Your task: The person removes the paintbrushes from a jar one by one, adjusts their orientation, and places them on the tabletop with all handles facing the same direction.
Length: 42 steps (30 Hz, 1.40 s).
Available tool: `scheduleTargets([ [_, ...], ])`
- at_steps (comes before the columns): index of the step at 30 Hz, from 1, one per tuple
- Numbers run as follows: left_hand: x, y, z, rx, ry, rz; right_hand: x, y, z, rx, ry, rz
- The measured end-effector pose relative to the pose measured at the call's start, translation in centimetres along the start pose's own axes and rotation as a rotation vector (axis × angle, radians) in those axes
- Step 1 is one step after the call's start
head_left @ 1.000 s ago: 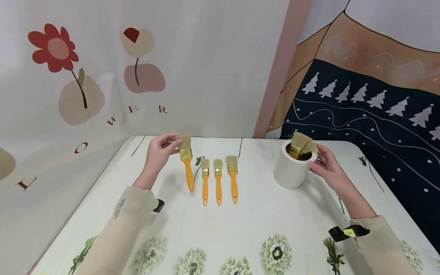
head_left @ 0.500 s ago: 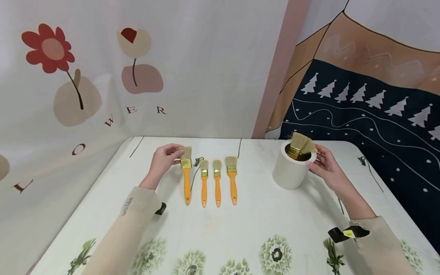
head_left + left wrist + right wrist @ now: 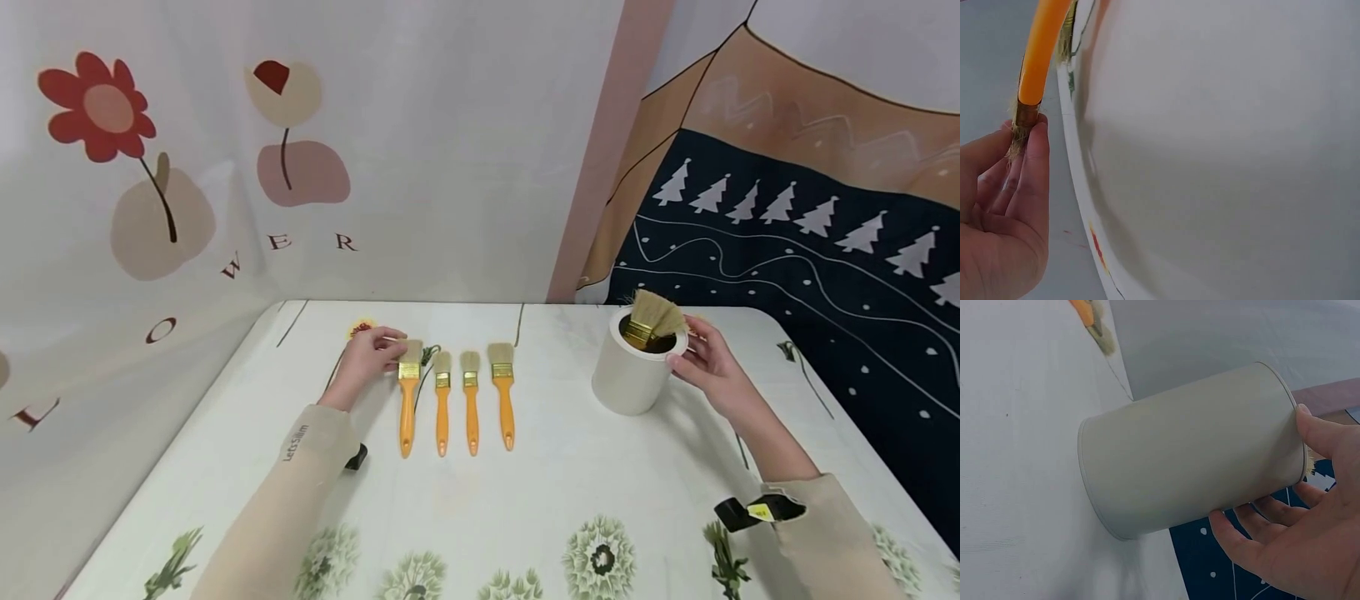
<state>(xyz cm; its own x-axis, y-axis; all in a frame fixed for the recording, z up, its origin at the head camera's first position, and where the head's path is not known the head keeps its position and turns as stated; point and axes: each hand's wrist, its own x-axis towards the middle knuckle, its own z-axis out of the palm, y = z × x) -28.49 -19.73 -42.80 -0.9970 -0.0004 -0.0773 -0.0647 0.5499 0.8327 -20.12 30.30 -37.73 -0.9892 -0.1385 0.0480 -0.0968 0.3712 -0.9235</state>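
My left hand (image 3: 369, 360) pinches a paintbrush (image 3: 407, 408) by its bristle end. The brush has an orange handle and a brass-coloured ferrule, and its handle points toward me. In the left wrist view, thumb and fingers close on the pale bristles (image 3: 1017, 139). Immediately right of it lie two narrow paintbrushes (image 3: 442, 408) and a wider paintbrush (image 3: 503, 400), in a row with bristles away from me. My right hand (image 3: 712, 367) holds a white cylindrical container (image 3: 628, 379) at its rim and side. Brush bristles (image 3: 654, 313) stick up from the container's mouth.
A white tablecloth with printed flowers (image 3: 600, 557) covers the table. Behind it hangs a pale cloth (image 3: 450, 167) with flower prints, and a dark cloth (image 3: 787, 258) with tree prints stands at the right.
My left hand has lowered the paintbrush toward me and set it parallel to the row, close to the others. The right hand stays on the container.
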Motion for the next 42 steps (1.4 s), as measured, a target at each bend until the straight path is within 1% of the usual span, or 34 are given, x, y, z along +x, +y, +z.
scheduleTargets([
  [3, 0.1, -0.3, 0.2, 0.017, -0.017, -0.015, 0.0, -0.1, 0.0, 0.003, -0.003, 0.007],
  [9, 0.3, -0.7, 0.4, 0.028, -0.046, -0.071, -0.1, -0.1, 0.0, 0.004, -0.002, 0.0],
  [11, 0.3, -0.7, 0.4, 0.024, -0.047, -0.073, 0.0, 0.0, 0.0, 0.005, -0.002, 0.002],
  [18, 0.1, -0.6, 0.1, 0.075, -0.002, -0.05, 0.0, 0.0, 0.0, 0.005, -0.001, 0.014],
  [20, 0.2, -0.5, -0.1, 0.077, 0.011, -0.042, 0.0, -0.1, 0.1, 0.006, -0.001, 0.014],
  [22, 0.3, -0.4, -0.2, 0.067, 0.023, -0.026, 0.0, -0.1, 0.1, 0.008, 0.0, 0.016],
  [26, 0.3, 0.0, -0.4, 0.054, 0.06, 0.025, 0.0, -0.1, 0.1, 0.009, 0.003, 0.02],
  [29, 0.3, 0.5, -0.7, 0.035, 0.083, 0.046, 0.0, 0.0, 0.1, 0.009, 0.004, 0.02],
  [31, 0.4, 0.8, -0.8, 0.025, 0.09, 0.051, 0.0, -0.1, 0.1, 0.01, 0.003, 0.02],
  [34, 0.5, 1.2, -0.9, 0.013, 0.082, 0.053, 0.0, -0.1, 0.1, 0.009, 0.002, 0.02],
  [38, 0.3, 2.1, -0.9, -0.024, 0.068, 0.083, 0.0, -0.2, 0.1, 0.008, 0.0, 0.022],
  [42, 0.0, 3.2, -0.7, -0.057, 0.066, 0.116, -0.1, -0.1, 0.1, 0.007, 0.003, 0.021],
])
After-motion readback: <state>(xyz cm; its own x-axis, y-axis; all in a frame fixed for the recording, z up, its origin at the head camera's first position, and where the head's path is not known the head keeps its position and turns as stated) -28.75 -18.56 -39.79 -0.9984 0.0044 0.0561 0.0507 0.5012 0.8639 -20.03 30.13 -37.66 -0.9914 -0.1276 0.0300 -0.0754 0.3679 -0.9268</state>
